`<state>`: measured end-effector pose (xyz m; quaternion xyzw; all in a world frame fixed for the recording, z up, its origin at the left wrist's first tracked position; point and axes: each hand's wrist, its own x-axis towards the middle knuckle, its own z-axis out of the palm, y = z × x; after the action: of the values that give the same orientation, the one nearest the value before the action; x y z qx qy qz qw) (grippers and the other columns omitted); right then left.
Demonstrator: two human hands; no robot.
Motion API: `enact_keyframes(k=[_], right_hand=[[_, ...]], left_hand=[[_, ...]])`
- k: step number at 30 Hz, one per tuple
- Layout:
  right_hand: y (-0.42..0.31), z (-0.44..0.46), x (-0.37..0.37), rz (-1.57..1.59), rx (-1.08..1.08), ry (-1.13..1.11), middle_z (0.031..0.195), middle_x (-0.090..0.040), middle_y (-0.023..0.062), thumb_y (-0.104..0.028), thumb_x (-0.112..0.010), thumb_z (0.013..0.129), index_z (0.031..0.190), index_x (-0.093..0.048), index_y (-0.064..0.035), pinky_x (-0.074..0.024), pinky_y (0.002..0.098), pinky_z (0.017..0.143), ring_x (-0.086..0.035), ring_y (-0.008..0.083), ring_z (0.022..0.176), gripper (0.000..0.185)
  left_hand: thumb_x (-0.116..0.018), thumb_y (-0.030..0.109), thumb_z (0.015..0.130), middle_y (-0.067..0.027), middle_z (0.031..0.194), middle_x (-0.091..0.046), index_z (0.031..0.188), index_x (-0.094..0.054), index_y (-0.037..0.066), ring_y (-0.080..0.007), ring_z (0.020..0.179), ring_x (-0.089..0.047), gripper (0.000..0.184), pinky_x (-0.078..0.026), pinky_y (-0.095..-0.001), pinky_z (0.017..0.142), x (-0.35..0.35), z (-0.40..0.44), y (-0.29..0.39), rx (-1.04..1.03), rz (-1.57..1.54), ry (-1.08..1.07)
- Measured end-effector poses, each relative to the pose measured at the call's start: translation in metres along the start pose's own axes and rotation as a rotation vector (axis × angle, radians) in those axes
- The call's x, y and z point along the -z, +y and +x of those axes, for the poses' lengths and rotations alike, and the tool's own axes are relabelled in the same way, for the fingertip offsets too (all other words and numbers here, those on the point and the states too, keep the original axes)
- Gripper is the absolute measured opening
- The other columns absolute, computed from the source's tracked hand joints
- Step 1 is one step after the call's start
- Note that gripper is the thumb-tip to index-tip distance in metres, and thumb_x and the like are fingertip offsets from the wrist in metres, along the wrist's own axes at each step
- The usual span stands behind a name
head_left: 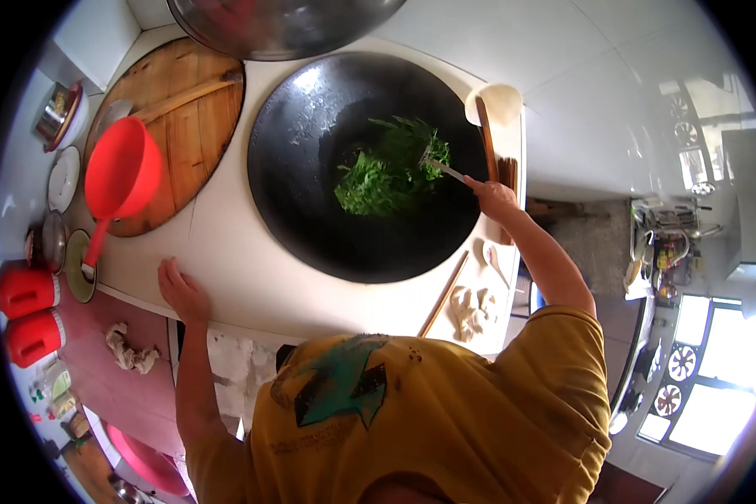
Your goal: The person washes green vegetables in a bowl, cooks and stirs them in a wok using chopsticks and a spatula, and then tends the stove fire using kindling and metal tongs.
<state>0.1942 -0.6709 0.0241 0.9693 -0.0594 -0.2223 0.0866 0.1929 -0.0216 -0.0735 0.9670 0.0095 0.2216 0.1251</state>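
Observation:
A large black wok (311,227) is set into the pale counter, with chopped leafy greens (374,181) heaped in its middle. My right hand (494,198) is closed around the handle of a metal spatula (447,170) at the wok's right rim, and the spatula's head touches the greens. Left of the wok, my left hand (183,290) rests at the counter's front edge, fingers apart and holding nothing. A red long-handled ladle (122,168) lies over a round wooden lid (181,126) at the upper left.
A metal lid (286,25) stands behind the wok. To its right are a white scoop (497,105), a brush (507,172), a white spoon (494,256), a wooden stick (445,294) and a crumpled cloth (472,312). Bowls and red containers (29,290) line the left side.

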Motion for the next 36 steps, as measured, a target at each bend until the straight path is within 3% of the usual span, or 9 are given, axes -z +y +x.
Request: enact_keyframes(k=[11, 18, 20, 22, 24, 26, 30, 32, 36], right_hand=[[-0.005, -0.139, -0.020, 0.199, -0.142, 0.060, 0.084, -0.066, 0.0181, -0.021, -0.052, 0.092, 0.128, -0.053, -0.0354, -0.0513, 0.0450, 0.067, -0.065, 0.0351, 0.075, 0.039], [-0.064, -0.204, -0.050, 0.460, -0.257, 0.160, 0.090, -0.064, 0.0221, -0.018, -0.053, 0.091, 0.129, -0.053, -0.0299, -0.0509, 0.0453, 0.072, -0.063, 0.0392, 0.083, 0.040], [-0.073, -0.218, -0.077, 0.529, -0.161, 0.253, 0.094, -0.064, 0.0212, -0.016, -0.053, 0.091, 0.130, -0.053, -0.0212, -0.0504, 0.0427, 0.073, -0.064, 0.0372, 0.084, 0.039], [-0.095, -0.231, -0.086, 0.621, -0.201, 0.221, 0.092, -0.064, 0.0209, -0.018, -0.050, 0.092, 0.130, -0.052, -0.0287, -0.0492, 0.0448, 0.073, -0.063, 0.0387, 0.085, 0.039], [-0.121, -0.246, -0.087, 0.710, -0.234, 0.227, 0.097, -0.064, 0.0218, -0.011, -0.052, 0.091, 0.127, -0.056, -0.0203, -0.0500, 0.0428, 0.076, -0.063, 0.0392, 0.091, 0.038], [-0.148, -0.258, -0.092, 0.677, -0.151, 0.398, 0.100, -0.064, 0.0216, -0.008, -0.053, 0.090, 0.125, -0.058, -0.0159, -0.0502, 0.0420, 0.077, -0.063, 0.0376, 0.093, 0.037], [-0.204, -0.279, -0.082, 0.906, -0.297, 0.249, 0.088, -0.066, 0.0200, -0.006, -0.053, 0.090, 0.129, -0.054, -0.0092, -0.0488, 0.0324, 0.069, -0.064, 0.0212, 0.077, 0.039], [-0.225, -0.280, -0.084, 1.035, -0.272, 0.264, 0.070, -0.055, 0.0076, -0.005, -0.050, 0.091, 0.131, -0.051, -0.0057, -0.0433, 0.0272, 0.060, -0.049, 0.0106, 0.065, 0.040], [-0.262, -0.260, -0.072, 1.254, -0.295, 0.133, 0.066, -0.048, -0.0005, -0.011, -0.050, 0.091, 0.131, -0.050, -0.0035, -0.0391, 0.0247, 0.054, -0.043, 0.0067, 0.060, 0.041]], left_hand=[[-0.053, -0.002, 0.076, -0.0196, 0.124, -0.049, 0.119, -0.050, 0.004, -0.0369, 0.116, -0.047, 0.043, -0.040, -0.0477, 0.094, -0.004, 0.001, -0.014, -0.025, -0.061, -0.024], [-0.054, 0.000, 0.076, -0.0156, 0.123, -0.050, 0.116, -0.051, 0.006, -0.0349, 0.116, -0.047, 0.041, -0.041, -0.0459, 0.094, -0.008, -0.001, -0.019, -0.084, -0.030, 0.044], [-0.055, 0.002, 0.076, -0.0149, 0.123, -0.050, 0.116, -0.051, 0.006, -0.0342, 0.116, -0.047, 0.040, -0.040, -0.0456, 0.094, -0.011, -0.003, -0.022, -0.080, -0.034, 0.045], [-0.055, 0.003, 0.076, -0.0149, 0.124, -0.050, 0.115, -0.052, 0.007, -0.0337, 0.117, -0.046, 0.039, -0.040, -0.0456, 0.095, -0.013, -0.004, -0.024, -0.083, -0.037, 0.049], [-0.056, 0.004, 0.077, -0.0148, 0.124, -0.050, 0.115, -0.052, 0.008, -0.0335, 0.117, -0.046, 0.038, -0.039, -0.0458, 0.095, -0.014, -0.006, -0.026, -0.084, -0.051, 0.050], [-0.055, 0.005, 0.077, -0.0146, 0.123, -0.051, 0.115, -0.052, 0.008, -0.0336, 0.117, -0.046, 0.038, -0.039, -0.0461, 0.095, -0.015, -0.006, -0.028, -0.085, -0.074, 0.050], [-0.056, 0.005, 0.077, -0.0141, 0.123, -0.051, 0.114, -0.052, 0.009, -0.0342, 0.117, -0.046, 0.037, -0.039, -0.0468, 0.095, -0.018, -0.009, -0.031, -0.088, -0.076, 0.058], [-0.056, 0.006, 0.077, -0.0141, 0.123, -0.052, 0.114, -0.052, 0.009, -0.0343, 0.118, -0.046, 0.037, -0.038, -0.0475, 0.095, -0.017, -0.009, -0.029, -0.074, -0.066, 0.055], [-0.056, 0.006, 0.077, -0.0142, 0.123, -0.052, 0.115, -0.052, 0.011, -0.0342, 0.118, -0.046, 0.038, -0.038, -0.0484, 0.095, -0.015, -0.011, -0.026, -0.084, -0.068, 0.122]])
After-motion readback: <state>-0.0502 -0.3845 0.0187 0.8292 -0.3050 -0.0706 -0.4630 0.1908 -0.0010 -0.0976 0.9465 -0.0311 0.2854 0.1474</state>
